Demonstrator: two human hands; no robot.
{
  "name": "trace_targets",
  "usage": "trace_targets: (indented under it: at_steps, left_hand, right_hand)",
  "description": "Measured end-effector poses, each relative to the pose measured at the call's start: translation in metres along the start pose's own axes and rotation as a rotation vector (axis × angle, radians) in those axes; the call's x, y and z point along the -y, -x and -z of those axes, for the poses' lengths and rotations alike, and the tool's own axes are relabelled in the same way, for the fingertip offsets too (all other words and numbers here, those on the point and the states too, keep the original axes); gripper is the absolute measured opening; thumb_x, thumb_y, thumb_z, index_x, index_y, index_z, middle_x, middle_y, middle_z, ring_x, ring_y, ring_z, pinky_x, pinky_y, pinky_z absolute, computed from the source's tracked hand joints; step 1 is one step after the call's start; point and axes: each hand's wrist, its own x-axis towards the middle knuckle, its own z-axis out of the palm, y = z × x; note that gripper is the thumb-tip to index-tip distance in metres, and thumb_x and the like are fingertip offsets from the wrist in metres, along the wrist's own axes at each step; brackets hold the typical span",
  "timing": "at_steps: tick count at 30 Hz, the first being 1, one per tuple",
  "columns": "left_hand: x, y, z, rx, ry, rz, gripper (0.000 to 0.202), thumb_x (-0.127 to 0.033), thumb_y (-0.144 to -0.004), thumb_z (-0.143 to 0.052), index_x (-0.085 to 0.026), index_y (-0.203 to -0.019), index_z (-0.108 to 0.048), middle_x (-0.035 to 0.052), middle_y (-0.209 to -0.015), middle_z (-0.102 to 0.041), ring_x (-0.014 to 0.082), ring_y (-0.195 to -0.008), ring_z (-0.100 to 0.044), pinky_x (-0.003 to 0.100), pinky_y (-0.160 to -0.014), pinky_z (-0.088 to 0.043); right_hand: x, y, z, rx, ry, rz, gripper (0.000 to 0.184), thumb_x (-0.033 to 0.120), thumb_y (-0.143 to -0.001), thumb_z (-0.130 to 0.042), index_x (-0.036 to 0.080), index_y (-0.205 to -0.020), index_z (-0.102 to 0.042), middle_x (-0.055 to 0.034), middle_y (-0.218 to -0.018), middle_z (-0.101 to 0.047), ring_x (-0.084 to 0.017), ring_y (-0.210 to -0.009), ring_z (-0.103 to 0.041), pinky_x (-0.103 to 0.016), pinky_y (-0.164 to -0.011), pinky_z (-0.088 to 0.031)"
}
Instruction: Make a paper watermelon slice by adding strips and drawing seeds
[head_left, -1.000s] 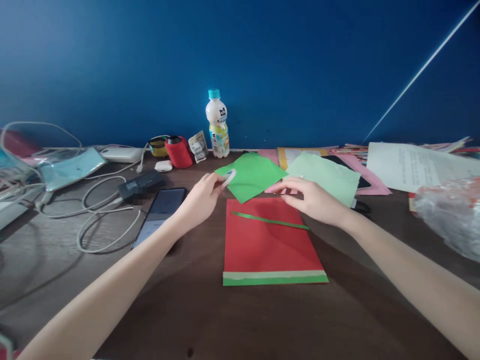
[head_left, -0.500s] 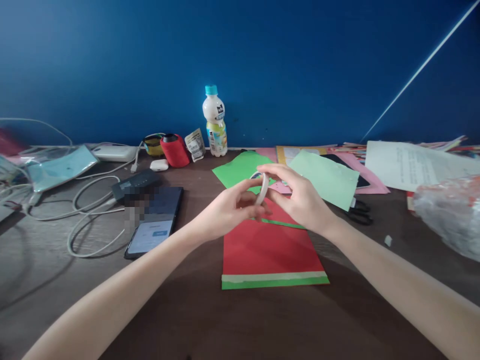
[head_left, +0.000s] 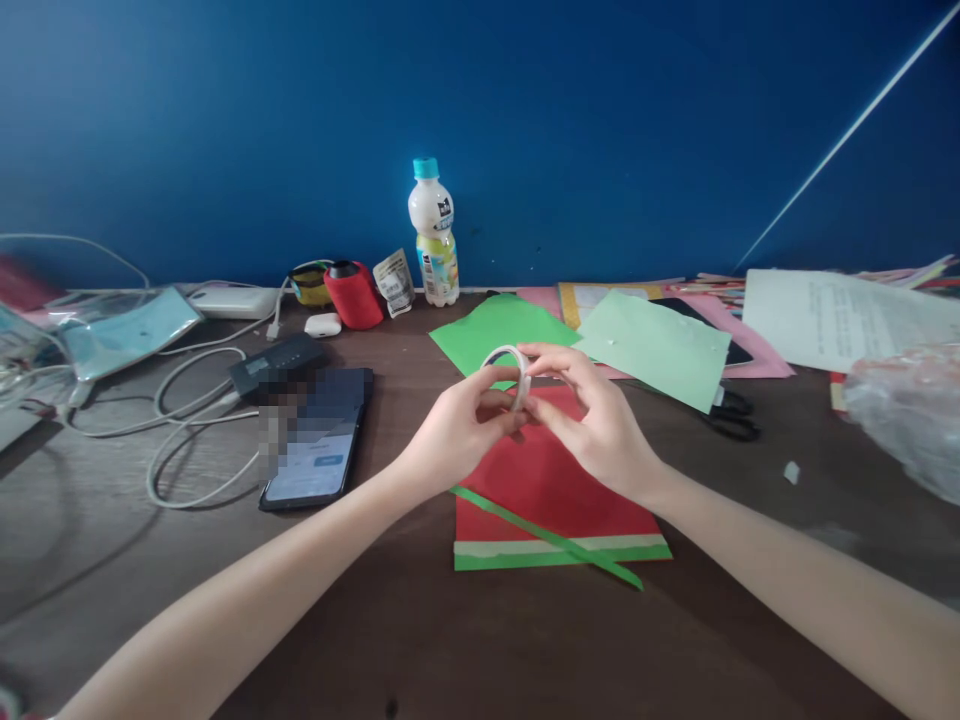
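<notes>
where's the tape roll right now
Head view, mid-frame: the tape roll is held between the left hand and right hand, above the red sheet, in front of the green paper.

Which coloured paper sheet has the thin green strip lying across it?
The red sheet, nearest the person; the green strip crosses its near edge. The bright green sheet and pale green sheet lie farther back, without it.

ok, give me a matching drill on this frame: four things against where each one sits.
Things:
1 tape roll
2 green strip
3 bottle
4 phone

Places:
A upright by the blue wall
B held between left hand and right hand
C flat, left of the red sheet
D slanting across the red sheet's near edge

Pairs: 1-B, 2-D, 3-A, 4-C
</notes>
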Motion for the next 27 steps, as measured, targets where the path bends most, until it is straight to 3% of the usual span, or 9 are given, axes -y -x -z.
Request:
trace_targets:
  at_steps: [7,13,23,27]
  left_hand:
    - [0.028,0.003,-0.018,-0.107,-0.01,-0.067,0.027,-0.018,-0.079,-0.047,-0.018,-0.106,-0.044,-0.0004,-0.075,-0.06,0.0121,-0.07,-0.058,0.026,-0.071,-0.045]
    - [0.037,0.011,-0.032,-0.255,-0.202,-0.099,0.029,-0.011,-0.082,-0.038,-0.019,-0.11,-0.038,-0.0014,-0.074,-0.05,0.0097,-0.066,-0.048,0.024,-0.066,-0.04]
    - [0.032,0.011,-0.031,-0.208,-0.184,-0.069,0.025,-0.017,-0.084,-0.039,-0.021,-0.11,-0.039,-0.0028,-0.073,-0.052,0.0098,-0.068,-0.049,0.022,-0.067,-0.038]
    - [0.029,0.012,-0.03,-0.188,-0.188,-0.053,0.015,-0.022,-0.087,-0.036,-0.02,-0.099,-0.044,-0.0033,-0.069,-0.051,0.0092,-0.065,-0.048,0.021,-0.064,-0.037]
  right_hand:
    - [-0.014,0.004,-0.006,0.004,-0.062,-0.032,0.01,0.014,-0.081,-0.049,0.022,-0.086,-0.046,-0.0048,-0.118,-0.05,-0.019,-0.115,-0.043,-0.038,-0.096,-0.036]
    - [-0.016,0.007,-0.01,0.036,-0.031,0.034,0.029,0.009,-0.079,-0.049,0.025,-0.103,-0.047,-0.0042,-0.124,-0.049,-0.018,-0.115,-0.044,-0.038,-0.097,-0.037]
    - [-0.021,0.01,-0.006,-0.049,0.065,0.133,0.016,0.01,-0.081,-0.048,0.02,-0.09,-0.056,-0.005,-0.117,-0.056,-0.016,-0.11,-0.05,-0.036,-0.094,-0.04]
    - [-0.023,0.009,-0.005,-0.061,0.097,0.131,0.012,0.011,-0.081,-0.049,0.02,-0.084,-0.056,-0.0049,-0.11,-0.058,-0.016,-0.105,-0.052,-0.036,-0.092,-0.041]
